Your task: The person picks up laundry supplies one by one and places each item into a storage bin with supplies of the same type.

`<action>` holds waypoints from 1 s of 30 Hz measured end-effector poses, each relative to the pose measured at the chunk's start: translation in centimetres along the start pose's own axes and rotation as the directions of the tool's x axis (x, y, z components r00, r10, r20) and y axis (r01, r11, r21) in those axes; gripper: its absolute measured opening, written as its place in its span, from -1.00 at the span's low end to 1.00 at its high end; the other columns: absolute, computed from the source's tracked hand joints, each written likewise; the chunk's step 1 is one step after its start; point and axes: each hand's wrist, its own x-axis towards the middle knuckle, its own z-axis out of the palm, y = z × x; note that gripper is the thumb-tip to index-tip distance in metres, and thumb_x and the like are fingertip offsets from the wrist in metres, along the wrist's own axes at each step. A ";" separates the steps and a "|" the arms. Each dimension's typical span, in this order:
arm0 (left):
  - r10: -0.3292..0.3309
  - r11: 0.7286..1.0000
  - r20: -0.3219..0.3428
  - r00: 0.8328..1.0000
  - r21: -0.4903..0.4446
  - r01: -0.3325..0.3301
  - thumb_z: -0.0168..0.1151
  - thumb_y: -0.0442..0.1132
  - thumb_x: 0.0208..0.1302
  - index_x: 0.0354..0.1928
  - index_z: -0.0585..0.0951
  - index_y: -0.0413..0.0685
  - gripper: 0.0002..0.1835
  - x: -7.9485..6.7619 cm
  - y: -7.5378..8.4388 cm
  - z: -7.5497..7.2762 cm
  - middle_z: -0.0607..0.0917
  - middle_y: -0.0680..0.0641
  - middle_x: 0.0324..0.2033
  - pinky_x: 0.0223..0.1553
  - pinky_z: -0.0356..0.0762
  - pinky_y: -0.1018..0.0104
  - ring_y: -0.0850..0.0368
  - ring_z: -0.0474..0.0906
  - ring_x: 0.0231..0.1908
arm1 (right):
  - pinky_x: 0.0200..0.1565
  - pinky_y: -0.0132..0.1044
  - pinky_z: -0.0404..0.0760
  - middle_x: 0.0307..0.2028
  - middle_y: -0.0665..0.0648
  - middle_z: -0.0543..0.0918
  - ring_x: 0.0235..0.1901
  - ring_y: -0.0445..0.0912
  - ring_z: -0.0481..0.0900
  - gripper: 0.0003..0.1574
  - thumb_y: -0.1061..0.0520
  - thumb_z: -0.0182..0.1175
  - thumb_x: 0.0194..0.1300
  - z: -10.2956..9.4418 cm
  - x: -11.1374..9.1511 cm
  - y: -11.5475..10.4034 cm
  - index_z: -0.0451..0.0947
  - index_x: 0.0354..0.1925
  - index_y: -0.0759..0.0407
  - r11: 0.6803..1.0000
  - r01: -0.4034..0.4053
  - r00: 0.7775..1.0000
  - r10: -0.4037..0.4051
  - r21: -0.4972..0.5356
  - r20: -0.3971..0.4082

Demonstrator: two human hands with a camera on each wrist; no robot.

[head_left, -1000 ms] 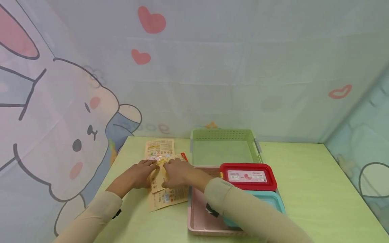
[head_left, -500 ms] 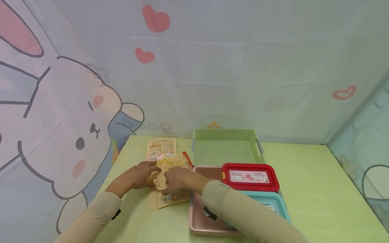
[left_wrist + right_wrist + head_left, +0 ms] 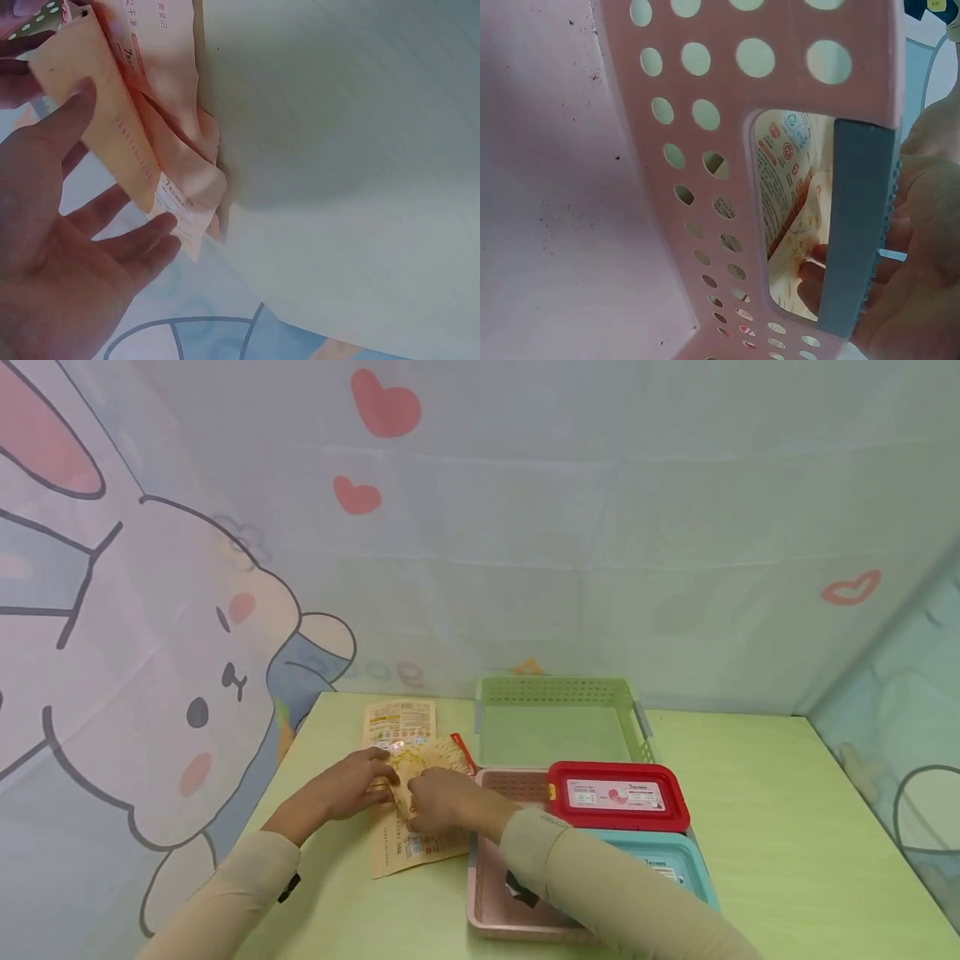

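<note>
On the left part of the table, both hands are at a beige printed pouch (image 3: 431, 755) with a red upper corner. My left hand (image 3: 360, 783) pinches its left side; in the left wrist view the thumb lies on the front of a folded pouch flap (image 3: 101, 112), with fingers behind. My right hand (image 3: 441, 797) has its fingers curled at the pouch's lower middle, partly hidden by the back of the hand. Similar printed pouches lie underneath, an upper one (image 3: 401, 718) and a lower one (image 3: 397, 852). The right wrist view shows fingers (image 3: 810, 289) at the pouch, through a basket's handle opening.
Right of the pouches stands a pink basket (image 3: 487, 928), with a red-lidded box (image 3: 613, 822) and a turquoise-lidded box (image 3: 693, 860) at its right side. Behind it is a green basket (image 3: 555, 735). My right forearm passes over the pink basket. A printed cloth (image 3: 637, 527) hangs behind the table.
The pouch's front flap has been folded and crumpled downward between the hands, baring more of the yellow print. My right hand has shifted slightly; the baskets and boxes stay put.
</note>
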 end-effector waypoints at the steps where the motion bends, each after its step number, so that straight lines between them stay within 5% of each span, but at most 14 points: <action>1: -0.006 1.000 -0.014 1.000 0.001 0.006 0.43 -0.12 0.43 -0.03 0.79 -0.06 -0.79 0.1 0.1 0.1 0.61 -0.36 0.25 0.29 0.50 -0.23 -0.35 0.51 0.31 | -0.11 -0.20 0.67 -0.17 -0.02 0.71 -0.15 -0.12 0.66 -0.61 -0.17 0.39 0.39 0.0 0.0 0.0 0.65 -0.05 0.07 1.000 0.001 1.000 -0.001 -0.001 -0.009; 8: -0.056 0.998 -0.069 0.996 0.034 0.058 0.42 0.03 0.41 -0.12 0.77 0.06 -0.77 0.3 0.4 0.5 0.66 -0.18 0.09 0.03 0.65 -0.15 -0.20 0.63 0.07 | -0.46 -0.28 0.52 -0.48 -0.08 0.58 -0.48 -0.18 0.51 -0.70 -0.15 0.35 0.47 0.2 -0.4 0.0 0.58 -0.28 -0.01 0.997 0.004 0.999 -0.001 0.074 -0.039; 15: -0.046 0.997 -0.116 0.992 0.063 0.054 0.42 0.07 0.39 -0.11 0.75 0.02 -0.71 0.5 0.6 0.5 0.65 -0.15 0.00 -0.06 0.66 -0.14 -0.20 0.62 -0.02 | -0.46 -0.27 0.43 -0.48 -0.04 0.55 -0.50 -0.15 0.44 -0.92 0.09 0.27 0.50 0.0 -0.4 0.2 0.68 -0.18 0.04 0.997 -0.008 0.995 0.016 0.082 -0.103; 23: -0.062 0.998 -0.089 0.994 0.015 0.064 0.50 -0.02 0.35 -0.06 0.73 -0.05 -0.70 0.8 0.3 0.3 0.62 -0.16 -0.03 0.04 0.63 -0.13 -0.19 0.61 -0.02 | -0.46 -0.30 0.42 -0.49 -0.04 0.55 -0.50 -0.15 0.45 -0.93 0.20 0.31 0.39 -0.3 -0.5 0.3 0.67 -0.16 0.07 0.996 -0.003 0.995 0.012 0.094 -0.096; 30: -0.134 0.991 -0.035 0.990 -0.010 0.134 0.55 -0.14 0.31 0.04 0.69 -0.15 -0.63 0.9 -0.7 0.8 0.67 -0.15 -0.03 0.07 0.63 -0.10 -0.17 0.66 -0.01 | -0.51 -0.31 0.41 -0.50 -0.02 0.54 -0.54 -0.16 0.43 -0.96 0.19 0.23 0.50 0.3 -0.6 0.3 0.63 -0.15 0.08 0.990 0.010 0.996 0.003 0.138 -0.091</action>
